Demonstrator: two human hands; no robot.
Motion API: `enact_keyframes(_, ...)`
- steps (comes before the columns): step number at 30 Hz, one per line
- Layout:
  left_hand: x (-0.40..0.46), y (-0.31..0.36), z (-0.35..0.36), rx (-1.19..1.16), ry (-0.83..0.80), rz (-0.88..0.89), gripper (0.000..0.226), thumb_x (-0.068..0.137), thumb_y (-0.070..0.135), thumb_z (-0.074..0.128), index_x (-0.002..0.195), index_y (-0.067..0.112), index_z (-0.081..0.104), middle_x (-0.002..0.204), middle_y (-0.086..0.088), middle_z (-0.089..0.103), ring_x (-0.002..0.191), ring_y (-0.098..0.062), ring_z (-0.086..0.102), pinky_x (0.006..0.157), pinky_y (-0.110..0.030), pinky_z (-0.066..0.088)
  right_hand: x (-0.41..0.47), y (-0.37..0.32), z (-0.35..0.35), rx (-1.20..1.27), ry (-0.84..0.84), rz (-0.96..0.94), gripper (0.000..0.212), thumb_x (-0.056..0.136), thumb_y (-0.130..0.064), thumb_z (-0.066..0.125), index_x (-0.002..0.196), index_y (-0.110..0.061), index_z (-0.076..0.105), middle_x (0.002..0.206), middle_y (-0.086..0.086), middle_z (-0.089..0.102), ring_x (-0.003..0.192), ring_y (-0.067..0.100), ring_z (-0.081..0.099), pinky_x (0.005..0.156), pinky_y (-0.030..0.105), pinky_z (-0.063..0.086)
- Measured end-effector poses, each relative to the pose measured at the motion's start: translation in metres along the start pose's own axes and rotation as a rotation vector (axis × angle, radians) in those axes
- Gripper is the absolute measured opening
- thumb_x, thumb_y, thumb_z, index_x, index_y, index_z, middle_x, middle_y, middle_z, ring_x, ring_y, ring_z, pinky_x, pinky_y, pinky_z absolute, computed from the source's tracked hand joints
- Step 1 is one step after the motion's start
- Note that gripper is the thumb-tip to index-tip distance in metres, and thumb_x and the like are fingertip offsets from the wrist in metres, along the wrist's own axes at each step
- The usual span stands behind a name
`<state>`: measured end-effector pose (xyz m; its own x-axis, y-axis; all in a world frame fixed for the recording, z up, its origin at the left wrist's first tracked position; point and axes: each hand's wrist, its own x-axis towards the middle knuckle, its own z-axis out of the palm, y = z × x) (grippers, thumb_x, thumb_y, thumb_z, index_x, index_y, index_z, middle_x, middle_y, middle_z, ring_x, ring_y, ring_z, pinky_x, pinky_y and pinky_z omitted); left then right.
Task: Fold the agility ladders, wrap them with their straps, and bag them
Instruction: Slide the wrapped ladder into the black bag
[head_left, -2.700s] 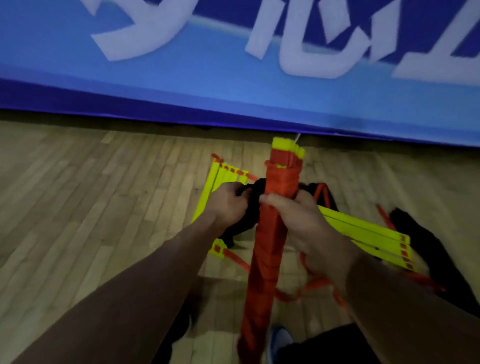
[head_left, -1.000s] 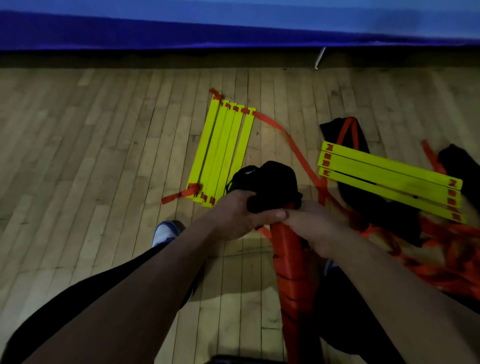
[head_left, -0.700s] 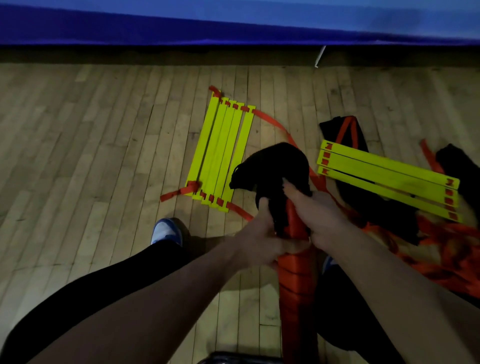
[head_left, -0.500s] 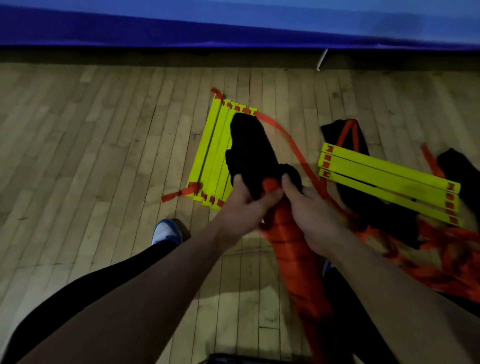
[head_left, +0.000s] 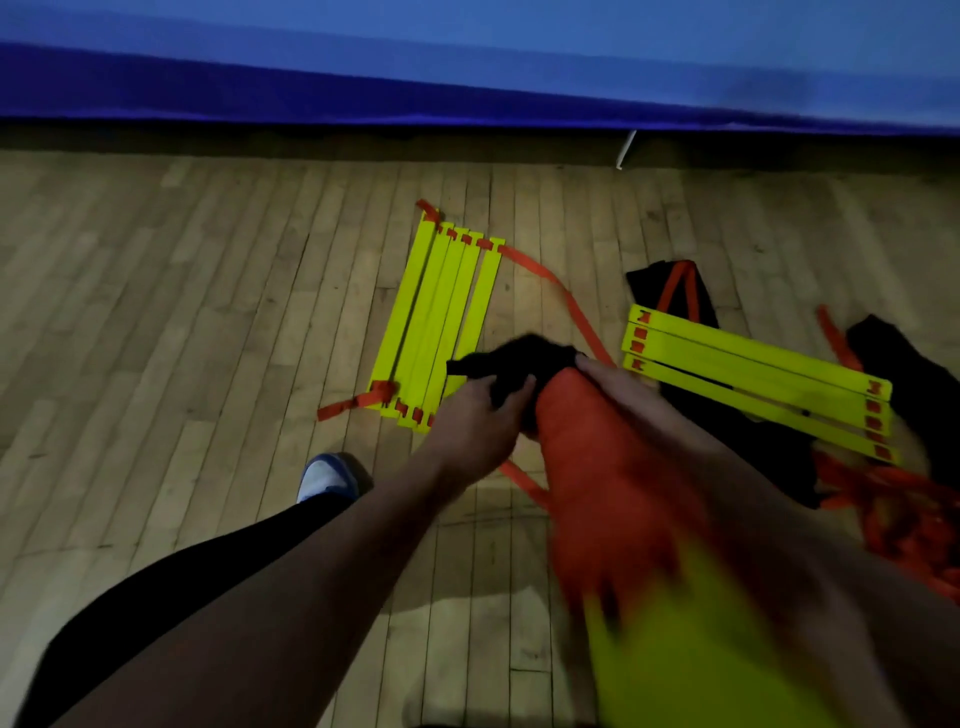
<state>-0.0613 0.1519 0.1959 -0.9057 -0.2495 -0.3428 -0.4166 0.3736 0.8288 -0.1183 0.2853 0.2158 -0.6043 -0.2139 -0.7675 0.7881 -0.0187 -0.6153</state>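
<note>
Bagging is the step in hand, by my judgement. Left hand grips the mouth of the black bag, fingers curled round the cloth, evidently to draw it over the far end of the strap-wrapped ladder bundle. Right hand lies along the bundle's right side; whether its fingers clasp the bundle cannot be told through blur. The bundle slants toward the person, its near end blurred. Beyond the bundle, a folded ladder lies flat on the floor; right of the bundle, another ladder rests across dark bags with loose straps. Left of the bundle the floor gives open room, save a shoe.
</note>
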Motion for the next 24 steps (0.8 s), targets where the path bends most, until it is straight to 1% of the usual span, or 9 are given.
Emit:
enact_keyframes(2, -0.006, 0.005, -0.004, -0.091, 0.006, 0.057, 0.022, 0.09, 0.028, 0.057, 0.069, 0.023, 0.058, 0.067, 0.004, 0.063, 0.063, -0.011, 0.06, 0.061, -0.029, 0.052, -0.01, 0.001, 0.002, 0.08, 0.046, 0.021, 0.035, 0.104, -0.021, 0.046, 0.124, 0.004, 0.06, 0.083, 0.017, 0.07, 0.064, 0.026, 0.07, 0.048, 0.029, 0.056)
enact_keyframes(4, -0.007, 0.014, -0.017, -0.199, 0.079, 0.04, 0.012, 0.089, 0.023, 0.056, 0.08, 0.017, 0.063, 0.071, -0.003, 0.068, 0.062, -0.02, 0.062, 0.058, -0.037, 0.054, -0.024, 0.002, 0.008, 0.061, 0.068, 0.034, 0.028, 0.104, -0.017, 0.045, 0.12, -0.003, 0.063, 0.096, 0.018, 0.072, 0.078, 0.032, 0.071, 0.049, 0.033, 0.057)
enact_keyframes(7, -0.013, 0.04, -0.045, -0.355, 0.166, 0.002, 0.006, 0.094, 0.005, 0.053, 0.097, 0.0, 0.054, 0.071, -0.015, 0.057, 0.049, -0.019, 0.051, 0.044, -0.024, 0.04, -0.052, -0.013, 0.031, -0.057, 0.024, -0.022, 0.027, 0.104, -0.012, 0.039, 0.103, -0.004, 0.065, 0.071, 0.016, 0.072, 0.055, 0.023, 0.071, 0.04, 0.025, 0.052)
enact_keyframes(10, -0.032, 0.065, -0.075, -0.341, 0.281, 0.05, 0.008, 0.09, 0.0, 0.052, 0.086, 0.007, 0.051, 0.066, -0.013, 0.055, 0.047, -0.02, 0.05, 0.044, -0.025, 0.038, -0.09, -0.034, 0.06, -0.098, 0.014, -0.149, 0.026, 0.103, -0.014, 0.04, 0.09, -0.009, 0.062, 0.044, 0.007, 0.06, 0.031, 0.011, 0.054, 0.032, 0.015, 0.038)
enact_keyframes(14, -0.067, 0.1, -0.12, -0.371, 0.33, 0.165, 0.024, 0.1, 0.007, 0.049, 0.079, 0.019, 0.045, 0.064, -0.006, 0.05, 0.045, -0.014, 0.045, 0.04, -0.023, 0.035, -0.137, -0.055, 0.089, -0.149, -0.058, -0.335, 0.029, 0.103, -0.019, 0.041, 0.078, -0.015, 0.055, 0.043, -0.001, 0.046, 0.028, 0.006, 0.032, 0.033, 0.012, 0.019)
enact_keyframes(17, -0.101, 0.137, -0.176, -0.376, 0.483, 0.299, 0.03, 0.103, 0.013, 0.046, 0.076, 0.021, 0.056, 0.067, -0.004, 0.055, 0.049, -0.014, 0.048, 0.045, -0.024, 0.038, -0.18, -0.078, 0.118, -0.071, -0.179, -0.504, 0.026, 0.104, -0.017, 0.038, 0.079, -0.019, 0.047, 0.05, 0.002, 0.04, 0.028, 0.006, 0.024, 0.035, 0.01, 0.015)
enact_keyframes(19, -0.132, 0.161, -0.217, -0.388, 0.591, 0.359, 0.035, 0.103, 0.015, 0.044, 0.073, 0.02, 0.06, 0.065, -0.003, 0.054, 0.05, -0.014, 0.047, 0.045, -0.024, 0.038, -0.215, -0.088, 0.142, -0.098, -0.243, -0.603, 0.025, 0.103, -0.018, 0.04, 0.079, -0.018, 0.045, 0.049, 0.002, 0.041, 0.029, 0.007, 0.025, 0.036, 0.011, 0.015)
enact_keyframes(21, -0.154, 0.168, -0.246, -0.338, 0.653, 0.36, 0.036, 0.104, 0.017, 0.043, 0.072, 0.02, 0.061, 0.065, -0.004, 0.051, 0.054, -0.018, 0.048, 0.049, -0.026, 0.04, -0.239, -0.087, 0.16, -0.284, -0.241, -0.644, 0.023, 0.101, -0.018, 0.042, 0.078, -0.017, 0.048, 0.048, 0.001, 0.045, 0.03, 0.008, 0.03, 0.034, 0.012, 0.018)
enact_keyframes(24, -0.193, 0.142, -0.281, -0.251, 0.729, 0.325, 0.034, 0.102, 0.022, 0.046, 0.074, 0.02, 0.065, 0.073, -0.007, 0.058, 0.068, -0.025, 0.058, 0.061, -0.04, 0.051, -0.266, -0.065, 0.186, -0.369, -0.279, -0.649, 0.021, 0.101, -0.02, 0.044, 0.081, -0.017, 0.051, 0.048, 0.002, 0.048, 0.031, 0.009, 0.033, 0.035, 0.013, 0.02)
